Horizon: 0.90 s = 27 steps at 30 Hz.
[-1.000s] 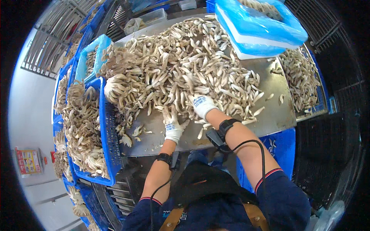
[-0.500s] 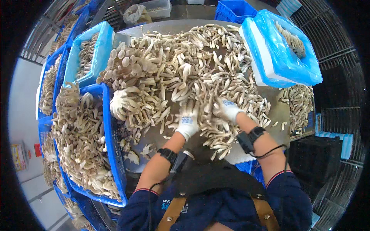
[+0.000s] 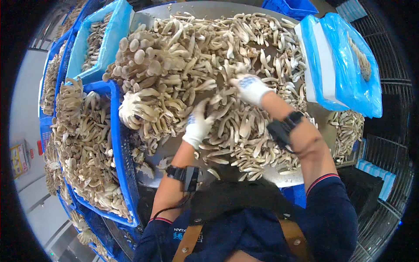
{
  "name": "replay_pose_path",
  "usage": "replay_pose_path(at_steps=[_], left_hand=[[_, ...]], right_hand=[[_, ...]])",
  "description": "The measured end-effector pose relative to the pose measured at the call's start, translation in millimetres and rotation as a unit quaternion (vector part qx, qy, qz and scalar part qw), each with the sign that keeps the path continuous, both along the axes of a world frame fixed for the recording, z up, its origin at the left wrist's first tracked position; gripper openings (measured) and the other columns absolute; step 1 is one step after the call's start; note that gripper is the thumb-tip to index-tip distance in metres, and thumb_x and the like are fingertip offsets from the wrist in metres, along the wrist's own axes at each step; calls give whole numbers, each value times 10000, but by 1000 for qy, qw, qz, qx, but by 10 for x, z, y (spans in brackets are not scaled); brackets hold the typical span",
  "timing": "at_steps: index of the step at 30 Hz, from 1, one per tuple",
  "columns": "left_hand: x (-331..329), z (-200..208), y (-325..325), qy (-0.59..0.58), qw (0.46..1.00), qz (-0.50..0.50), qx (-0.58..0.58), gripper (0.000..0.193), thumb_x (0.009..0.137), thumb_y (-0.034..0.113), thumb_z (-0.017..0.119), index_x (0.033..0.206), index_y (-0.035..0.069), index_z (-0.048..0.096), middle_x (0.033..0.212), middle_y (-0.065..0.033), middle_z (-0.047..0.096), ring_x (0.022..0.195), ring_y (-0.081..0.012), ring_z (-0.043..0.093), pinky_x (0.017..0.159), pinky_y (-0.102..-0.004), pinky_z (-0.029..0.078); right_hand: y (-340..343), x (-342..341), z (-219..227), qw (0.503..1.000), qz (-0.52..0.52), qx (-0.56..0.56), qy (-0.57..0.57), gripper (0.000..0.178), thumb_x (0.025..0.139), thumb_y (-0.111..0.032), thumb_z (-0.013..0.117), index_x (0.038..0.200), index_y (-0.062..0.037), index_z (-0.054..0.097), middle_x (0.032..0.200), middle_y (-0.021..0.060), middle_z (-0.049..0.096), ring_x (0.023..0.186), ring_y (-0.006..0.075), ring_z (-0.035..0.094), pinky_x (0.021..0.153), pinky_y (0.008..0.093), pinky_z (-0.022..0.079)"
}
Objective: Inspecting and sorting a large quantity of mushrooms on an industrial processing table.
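Observation:
Both my hands wear white gloves and are among loose, pale grey-brown mushrooms (image 3: 244, 124) heaped on a metal table (image 3: 168, 150). My left hand (image 3: 198, 124) rests at the near left edge of the heap, thumb and fingers apart, with mushrooms just beyond its fingertips. Farther forward and to the right, my right hand (image 3: 251, 88) reaches over the middle of the pile. Its fingers are smeared by motion, so any mushroom in them cannot be made out. A big joined mushroom cluster (image 3: 136, 109) lies left of my left hand.
On the left stands a blue crate (image 3: 117, 144) full of mushroom clusters, with a light-blue-lined box (image 3: 104, 50) behind it. A white foam box in blue plastic (image 3: 325, 65) sits at the far right. More mushrooms (image 3: 347, 131) lie below it, and a blue bin (image 3: 291, 8) is at the back.
My hands have moved apart: the left a little to the left, the right forward into the heap's middle. Mushrooms are now spread nearer to me. The whole view has shifted slightly.

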State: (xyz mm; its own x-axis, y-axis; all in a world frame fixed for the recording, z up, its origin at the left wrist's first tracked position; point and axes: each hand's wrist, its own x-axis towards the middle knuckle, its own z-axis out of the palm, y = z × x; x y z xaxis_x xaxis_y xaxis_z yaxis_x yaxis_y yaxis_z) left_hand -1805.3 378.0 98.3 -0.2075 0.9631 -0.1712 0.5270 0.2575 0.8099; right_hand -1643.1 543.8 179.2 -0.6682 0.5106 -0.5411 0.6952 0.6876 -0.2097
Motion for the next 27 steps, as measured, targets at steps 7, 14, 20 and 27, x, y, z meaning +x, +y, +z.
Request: replay_pose_path(at_steps=[7,14,20,27], left_hand=[[399,228,-14,26,998,18,-53,667,770,210,662,1341,-4,393,1174,-274,573,1064,-384,578,923,-392,461],[410,364,-201,-75,986,145,14,336,787,132,634,1076,-24,562,972,-161,642,750,-244,637,665,-325,502],[926,90,-349,184,975,-9,124,419,787,330,692,1100,61,619,1202,-243,547,1133,-395,501,943,-466,425],[1202,166,66,20,999,22,-29,488,754,298,715,1143,28,598,1160,-243,592,1067,-374,583,922,-389,460]], right_hand=[[-555,908,-139,961,-210,23,177,480,857,-283,594,1249,-21,506,1293,270,475,1178,393,489,995,421,402],[-737,1747,-414,915,-284,213,190,450,895,-180,555,1272,41,445,1162,255,563,1044,374,561,925,427,438],[-1145,1496,-705,923,-147,281,216,247,850,-140,481,1057,-41,572,1129,210,573,1079,334,554,1040,460,331],[-898,1462,-751,935,-302,-122,140,672,864,-336,566,1403,-33,304,1383,247,412,1143,433,510,965,439,427]])
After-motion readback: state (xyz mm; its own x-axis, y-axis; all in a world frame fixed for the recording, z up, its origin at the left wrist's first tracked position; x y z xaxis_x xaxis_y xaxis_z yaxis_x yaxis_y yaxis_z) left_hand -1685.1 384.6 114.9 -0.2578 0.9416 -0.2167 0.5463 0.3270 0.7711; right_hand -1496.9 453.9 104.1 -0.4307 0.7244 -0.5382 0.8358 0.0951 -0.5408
